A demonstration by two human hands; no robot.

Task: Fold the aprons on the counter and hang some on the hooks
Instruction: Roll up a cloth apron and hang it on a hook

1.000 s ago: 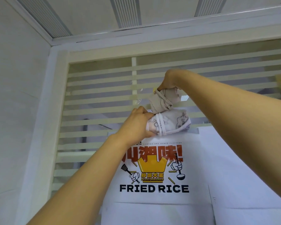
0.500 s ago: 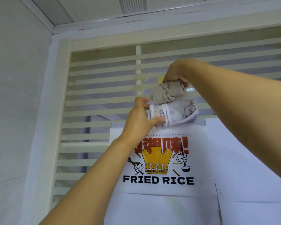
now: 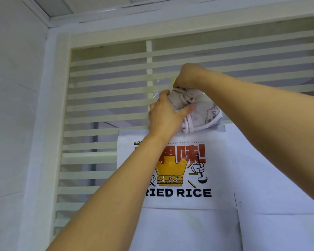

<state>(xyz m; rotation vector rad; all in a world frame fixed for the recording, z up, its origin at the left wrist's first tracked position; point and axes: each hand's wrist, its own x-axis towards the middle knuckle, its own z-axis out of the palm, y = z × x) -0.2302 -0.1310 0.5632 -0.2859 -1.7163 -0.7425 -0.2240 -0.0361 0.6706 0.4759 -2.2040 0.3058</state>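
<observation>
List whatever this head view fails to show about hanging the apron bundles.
1. Hook: head view; the right hand covers it, so whether the beige apron bundle is hooked cannot be told.
2. White apron bundle: its left end lies behind the left hand; its print is too crumpled to read.
3. Poster: the left forearm hides the left of its lettering.
4. Counter: below the bottom edge.

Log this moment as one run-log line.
step: hanging aprons | left hand: grips beige apron bundle | right hand: pinches its top | white apron bundle: just below | backdrop: slatted screen
</observation>
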